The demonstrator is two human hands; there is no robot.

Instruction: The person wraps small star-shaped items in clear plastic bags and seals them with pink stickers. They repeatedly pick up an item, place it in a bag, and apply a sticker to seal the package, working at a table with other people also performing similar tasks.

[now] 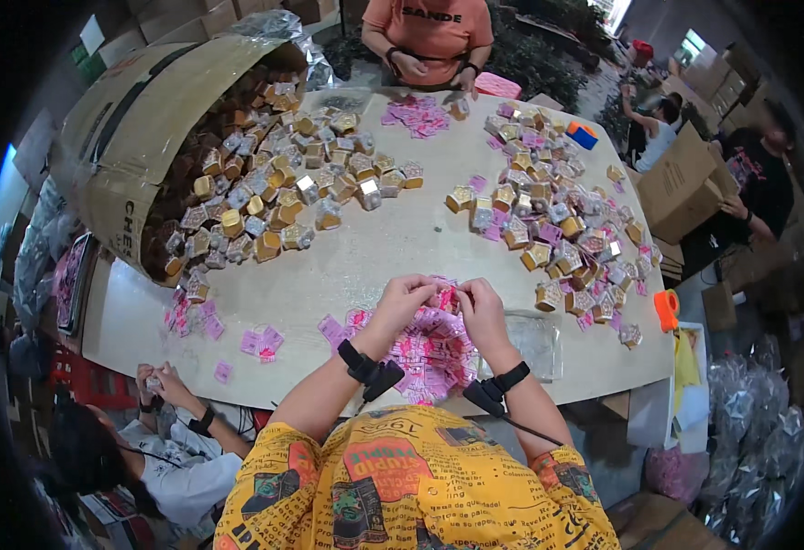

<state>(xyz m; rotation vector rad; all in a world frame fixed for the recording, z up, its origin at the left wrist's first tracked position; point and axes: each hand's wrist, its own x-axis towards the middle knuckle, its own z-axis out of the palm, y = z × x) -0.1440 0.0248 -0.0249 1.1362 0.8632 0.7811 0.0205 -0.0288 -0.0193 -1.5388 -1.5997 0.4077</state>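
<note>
Pink packets make a heap (431, 362) at the near edge of the table (374, 247). Left of the heap lie loose pink cards (262, 343); just right of it, a clear plastic sheet (535, 346) lies flat beside the right wrist. Beyond the heap to the right spreads a mixed pile (572, 229) of gold house-shaped pieces and pink packets. 1 co-worker (429, 41) stands straight across from the heap.

Over the heap's far end is a small pink packet (445, 296), mostly covered by fingers, so its direction cannot be told; the heap's long axis runs away from the person. The left hand (400, 307) has thumb and fingers together on this packet. The right hand (483, 316) bends in beside it; whether it clamps anything, I cannot tell.

Far left of the heap, a tipped carton (118, 137) opens rightward, with gold pieces (274, 202) inside and spilling out.
</note>
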